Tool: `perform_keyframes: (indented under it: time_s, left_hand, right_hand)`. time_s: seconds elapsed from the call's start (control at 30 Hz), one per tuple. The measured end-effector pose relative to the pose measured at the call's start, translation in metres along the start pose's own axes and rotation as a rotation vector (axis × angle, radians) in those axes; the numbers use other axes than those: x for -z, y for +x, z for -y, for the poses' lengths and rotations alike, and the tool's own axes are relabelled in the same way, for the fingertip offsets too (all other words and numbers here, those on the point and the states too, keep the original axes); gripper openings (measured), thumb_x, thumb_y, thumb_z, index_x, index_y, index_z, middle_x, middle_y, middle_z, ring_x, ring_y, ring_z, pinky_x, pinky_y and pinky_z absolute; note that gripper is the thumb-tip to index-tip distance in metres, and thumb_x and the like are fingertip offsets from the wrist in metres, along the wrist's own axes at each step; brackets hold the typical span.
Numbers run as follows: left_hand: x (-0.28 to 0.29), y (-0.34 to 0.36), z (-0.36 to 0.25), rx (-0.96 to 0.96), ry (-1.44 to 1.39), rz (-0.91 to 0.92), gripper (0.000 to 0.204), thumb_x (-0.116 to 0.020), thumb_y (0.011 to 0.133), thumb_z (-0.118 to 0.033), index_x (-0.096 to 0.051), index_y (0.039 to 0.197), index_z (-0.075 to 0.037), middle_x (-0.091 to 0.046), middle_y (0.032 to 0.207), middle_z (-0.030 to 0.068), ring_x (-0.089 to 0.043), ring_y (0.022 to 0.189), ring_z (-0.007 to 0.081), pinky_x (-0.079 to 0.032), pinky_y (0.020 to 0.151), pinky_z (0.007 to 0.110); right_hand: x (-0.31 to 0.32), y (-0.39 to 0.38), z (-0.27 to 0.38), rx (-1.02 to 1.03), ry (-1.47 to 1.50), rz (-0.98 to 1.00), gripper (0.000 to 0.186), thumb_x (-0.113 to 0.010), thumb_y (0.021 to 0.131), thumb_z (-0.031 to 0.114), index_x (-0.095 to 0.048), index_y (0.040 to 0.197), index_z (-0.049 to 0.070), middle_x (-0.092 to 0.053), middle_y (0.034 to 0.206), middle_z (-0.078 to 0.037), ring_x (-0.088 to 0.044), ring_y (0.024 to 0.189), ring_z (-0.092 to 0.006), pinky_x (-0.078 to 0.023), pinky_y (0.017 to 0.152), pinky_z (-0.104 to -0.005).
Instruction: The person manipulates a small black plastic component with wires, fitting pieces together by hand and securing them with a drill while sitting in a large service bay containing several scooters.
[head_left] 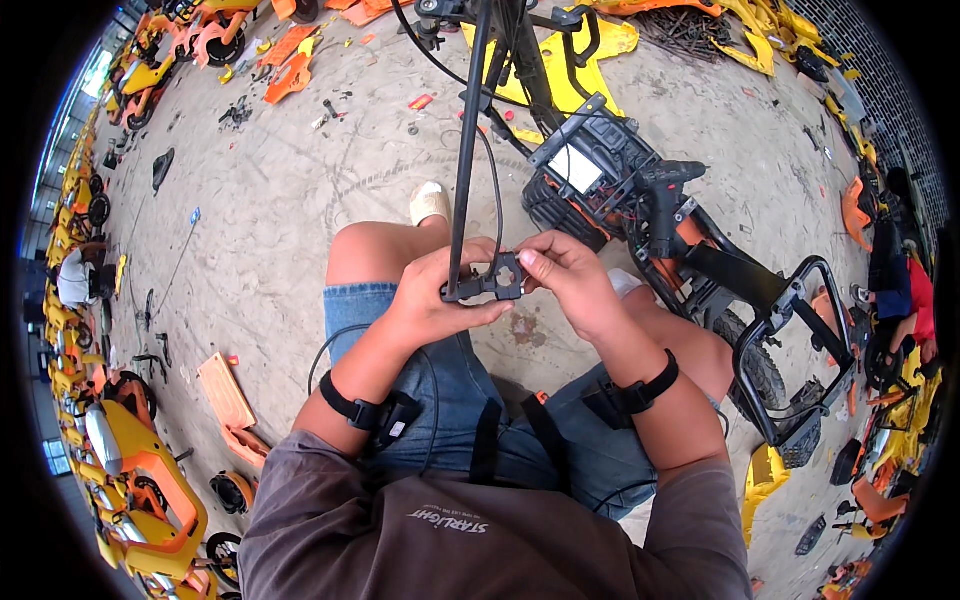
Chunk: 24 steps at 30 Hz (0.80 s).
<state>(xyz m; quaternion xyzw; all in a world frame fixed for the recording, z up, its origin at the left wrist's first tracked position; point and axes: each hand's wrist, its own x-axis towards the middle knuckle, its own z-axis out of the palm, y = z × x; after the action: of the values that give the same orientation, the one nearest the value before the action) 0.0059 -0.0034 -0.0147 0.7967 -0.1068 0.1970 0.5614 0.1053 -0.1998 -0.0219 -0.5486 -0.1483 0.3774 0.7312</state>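
Note:
A small black clamp-like bracket with a rounded cut-out is held between my hands, over my lap. Fingers and thumb of my left hand close around its left part, beside the lower end of a long black tube. A thin black cable runs down to the same spot. At the bracket's right edge, the thumb and forefinger of my right hand pinch together; anything small between them is hidden. Right of my hands, a black cordless drill rests on a stripped electric scooter frame.
The frame's rear rack and wheel lie close to my right knee. Yellow panels and orange panels are scattered on the concrete floor. Yellow scooters line the left side. Another person is at the far right.

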Motion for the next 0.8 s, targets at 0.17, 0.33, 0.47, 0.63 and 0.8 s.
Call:
perform_keyframes:
  time_s: [0.17,0.33,0.47,0.63,0.8]
  left_hand:
    - [0.003,-0.002,0.002,0.013,0.031,-0.022,0.056,-0.092,0.067,-0.004,-0.061,0.113,-0.004,-0.070,0.119,0.0132,-0.069,0.093,0.0167,-0.057,0.076,0.030]
    - [0.011,-0.006,0.009,0.034,0.083,0.033,0.061,-0.089,0.070,0.005,-0.054,0.120,-0.004,-0.065,0.127,0.0204,-0.066,0.112,0.0249,-0.056,0.089,0.037]
    - [0.004,-0.003,0.011,0.018,0.109,-0.132,0.054,-0.093,0.065,-0.012,-0.065,0.111,-0.006,-0.072,0.118,0.0103,-0.067,0.080,0.0144,-0.055,0.068,0.027]
    - [0.009,-0.005,0.007,0.062,0.106,0.003,0.059,-0.089,0.070,0.006,-0.054,0.117,-0.003,-0.066,0.126,0.0206,-0.060,0.127,0.0332,-0.053,0.100,0.044]
    - [0.008,-0.002,0.003,0.051,0.114,-0.003,0.059,-0.090,0.070,0.005,-0.055,0.116,-0.003,-0.066,0.126,0.0205,-0.061,0.126,0.0331,-0.053,0.099,0.043]
  right_hand:
    - [0.003,0.000,0.008,-0.159,0.371,-0.080,0.018,-0.058,0.100,0.017,-0.064,0.106,0.001,-0.067,0.100,-0.009,-0.063,0.084,-0.0178,-0.053,0.074,-0.0330]
    - [0.007,-0.003,0.009,-0.317,0.256,0.032,0.021,-0.060,0.100,0.023,-0.064,0.104,0.002,-0.062,0.089,-0.004,-0.056,0.071,-0.0120,-0.048,0.060,-0.0288]
    - [-0.002,-0.005,0.009,-0.279,-0.039,0.117,0.032,-0.061,0.103,0.035,-0.063,0.102,0.003,-0.062,0.088,-0.002,-0.049,0.062,-0.0054,-0.041,0.052,-0.0235]
    - [-0.001,-0.006,0.008,-0.202,-0.117,0.135,0.031,-0.064,0.102,0.035,-0.063,0.100,0.003,-0.065,0.088,-0.002,-0.046,0.057,-0.0047,-0.040,0.051,-0.0219]
    - [-0.001,-0.006,0.007,-0.209,-0.155,0.071,0.028,-0.067,0.100,0.031,-0.065,0.099,0.003,-0.066,0.085,-0.002,-0.047,0.057,-0.0044,-0.039,0.051,-0.0214]
